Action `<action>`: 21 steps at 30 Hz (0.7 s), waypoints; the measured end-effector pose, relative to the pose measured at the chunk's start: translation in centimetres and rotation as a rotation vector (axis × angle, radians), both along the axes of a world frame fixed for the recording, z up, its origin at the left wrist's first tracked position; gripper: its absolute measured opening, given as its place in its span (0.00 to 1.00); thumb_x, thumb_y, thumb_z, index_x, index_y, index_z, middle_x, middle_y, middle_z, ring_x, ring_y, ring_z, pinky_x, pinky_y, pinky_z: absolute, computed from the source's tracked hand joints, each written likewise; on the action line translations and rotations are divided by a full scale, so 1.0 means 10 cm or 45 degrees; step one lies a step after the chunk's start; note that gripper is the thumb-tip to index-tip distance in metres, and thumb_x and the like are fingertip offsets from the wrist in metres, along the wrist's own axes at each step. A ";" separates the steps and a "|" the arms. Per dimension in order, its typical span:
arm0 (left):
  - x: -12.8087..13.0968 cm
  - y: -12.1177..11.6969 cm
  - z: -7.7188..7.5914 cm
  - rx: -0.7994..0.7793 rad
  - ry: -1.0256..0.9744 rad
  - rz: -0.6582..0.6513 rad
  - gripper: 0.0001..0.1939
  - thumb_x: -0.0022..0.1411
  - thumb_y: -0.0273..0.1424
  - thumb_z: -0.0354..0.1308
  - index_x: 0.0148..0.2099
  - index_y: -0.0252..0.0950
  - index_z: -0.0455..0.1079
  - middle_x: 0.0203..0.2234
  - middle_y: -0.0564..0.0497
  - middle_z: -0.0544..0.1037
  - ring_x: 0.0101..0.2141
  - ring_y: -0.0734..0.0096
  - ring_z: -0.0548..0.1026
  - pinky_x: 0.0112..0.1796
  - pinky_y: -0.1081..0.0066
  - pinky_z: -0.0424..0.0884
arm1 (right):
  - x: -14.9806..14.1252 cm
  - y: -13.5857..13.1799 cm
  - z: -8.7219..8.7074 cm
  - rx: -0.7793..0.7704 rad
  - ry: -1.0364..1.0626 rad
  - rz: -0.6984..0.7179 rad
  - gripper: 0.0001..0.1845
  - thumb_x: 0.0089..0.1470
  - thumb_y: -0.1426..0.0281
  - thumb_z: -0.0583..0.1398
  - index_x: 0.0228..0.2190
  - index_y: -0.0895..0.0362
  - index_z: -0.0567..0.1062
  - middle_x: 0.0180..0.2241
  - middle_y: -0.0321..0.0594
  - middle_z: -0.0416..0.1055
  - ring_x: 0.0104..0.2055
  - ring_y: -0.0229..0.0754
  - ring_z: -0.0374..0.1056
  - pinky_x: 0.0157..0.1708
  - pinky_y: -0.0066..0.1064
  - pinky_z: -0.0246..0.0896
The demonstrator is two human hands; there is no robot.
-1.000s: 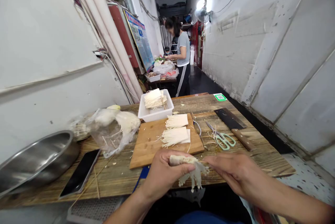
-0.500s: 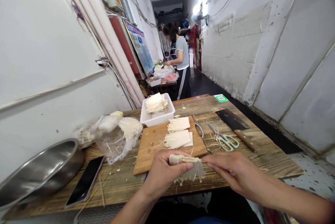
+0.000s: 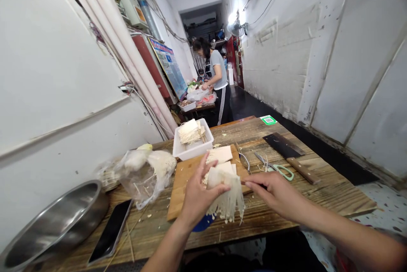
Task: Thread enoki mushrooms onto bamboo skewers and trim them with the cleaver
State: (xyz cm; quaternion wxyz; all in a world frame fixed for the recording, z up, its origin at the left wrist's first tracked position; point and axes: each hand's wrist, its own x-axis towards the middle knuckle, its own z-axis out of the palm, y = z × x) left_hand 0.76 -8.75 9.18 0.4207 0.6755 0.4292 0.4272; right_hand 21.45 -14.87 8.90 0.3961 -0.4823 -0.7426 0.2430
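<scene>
My left hand [image 3: 197,198] grips a bundle of enoki mushrooms [image 3: 226,198] by its wrapped top; the stems hang down over the front of the wooden cutting board [image 3: 184,183]. My right hand [image 3: 276,193] is pinched at the bundle's right side, its fingertips closed on something thin that I cannot make out. Two flat mushroom bundles [image 3: 221,155] lie on the board behind my hands. A white tray [image 3: 192,147] with more bundles stands past the board.
Green-handled scissors [image 3: 280,170], a cleaver [image 3: 288,151] and tongs [image 3: 244,159] lie to the right on the wooden table [image 3: 333,200]. A plastic bag of mushrooms [image 3: 148,170], a phone [image 3: 111,231] and a steel bowl [image 3: 54,225] sit left. Another person [image 3: 219,85] works at a far table.
Both hands have lifted the mushroom bundle up and forward over the board, and its stems now hang longer. The camera has tilted slightly.
</scene>
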 end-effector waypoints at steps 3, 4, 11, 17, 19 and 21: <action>-0.04 0.07 -0.08 0.300 0.033 0.308 0.39 0.48 0.35 0.68 0.61 0.42 0.60 0.55 0.46 0.70 0.57 0.59 0.65 0.58 0.60 0.56 | -0.06 0.19 -0.12 -0.068 0.225 -0.128 0.17 0.58 0.65 0.52 0.33 0.59 0.79 0.26 0.38 0.75 0.32 0.43 0.70 0.33 0.31 0.62; -0.05 0.08 -0.12 0.330 0.039 0.375 0.31 0.51 0.36 0.65 0.58 0.41 0.65 0.54 0.46 0.72 0.56 0.58 0.66 0.59 0.59 0.56 | -0.09 0.25 -0.16 -0.071 0.285 -0.170 0.17 0.57 0.65 0.52 0.34 0.59 0.79 0.25 0.38 0.74 0.32 0.43 0.69 0.32 0.31 0.62; 0.23 0.23 -0.68 -0.308 -0.608 0.175 0.22 0.55 0.38 0.63 0.49 0.31 0.71 0.44 0.41 0.79 0.47 0.58 0.75 0.51 0.58 0.69 | -0.44 0.62 -0.74 -0.009 0.553 -0.421 0.19 0.55 0.65 0.53 0.39 0.60 0.79 0.24 0.40 0.72 0.27 0.41 0.66 0.30 0.32 0.62; 0.38 0.29 -1.18 -0.286 -0.638 0.255 0.23 0.58 0.40 0.60 0.52 0.31 0.69 0.50 0.39 0.75 0.51 0.59 0.72 0.55 0.60 0.64 | -0.71 0.65 -1.17 -0.100 0.724 -0.443 0.21 0.56 0.63 0.51 0.39 0.62 0.78 0.21 0.38 0.69 0.26 0.41 0.66 0.32 0.33 0.63; 0.30 0.29 -1.20 -0.139 -0.435 0.342 0.24 0.57 0.40 0.60 0.53 0.33 0.69 0.52 0.40 0.73 0.53 0.58 0.70 0.56 0.61 0.61 | -0.71 0.60 -1.18 -0.102 0.727 -0.439 0.22 0.56 0.62 0.52 0.40 0.63 0.78 0.21 0.38 0.69 0.25 0.40 0.65 0.30 0.32 0.63; 0.16 0.34 -1.11 0.018 -0.284 0.422 0.35 0.51 0.40 0.65 0.60 0.37 0.62 0.57 0.42 0.68 0.57 0.58 0.64 0.58 0.62 0.57 | -0.63 0.55 -1.10 -0.095 0.685 -0.397 0.21 0.56 0.62 0.52 0.40 0.62 0.78 0.20 0.37 0.67 0.23 0.39 0.63 0.26 0.31 0.60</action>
